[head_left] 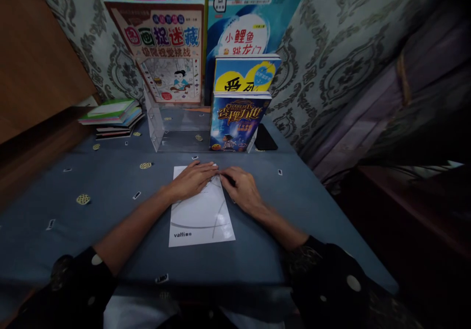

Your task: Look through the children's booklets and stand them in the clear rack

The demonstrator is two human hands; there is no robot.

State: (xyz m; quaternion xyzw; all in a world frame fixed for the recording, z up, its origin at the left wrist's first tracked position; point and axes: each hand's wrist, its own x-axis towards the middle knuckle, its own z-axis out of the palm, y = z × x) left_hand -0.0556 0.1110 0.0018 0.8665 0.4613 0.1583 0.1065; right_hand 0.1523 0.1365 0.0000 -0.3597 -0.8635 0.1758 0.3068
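A white printed sheet (200, 216) marked "vatti" lies on the cloth-covered table in front of me, with thin grey curved lines on it. My left hand (195, 179) rests flat over its upper part, fingers stretched toward the right and covering much of the top edge. At the sheet's upper right corner, my right hand (241, 186) has thumb and forefinger pinched together on the paper edge. The fingertips of both hands nearly meet there. How much of the corner sits between the right fingers is hard to see.
Behind the sheet, a clear acrylic stand (176, 142) holds several upright books, including a dark blue one (237, 123). A black flat object (265, 137) lies right of it. A stack of books (114, 115) sits at the back left. A patterned blue-grey cloth (110, 172) covers the table.
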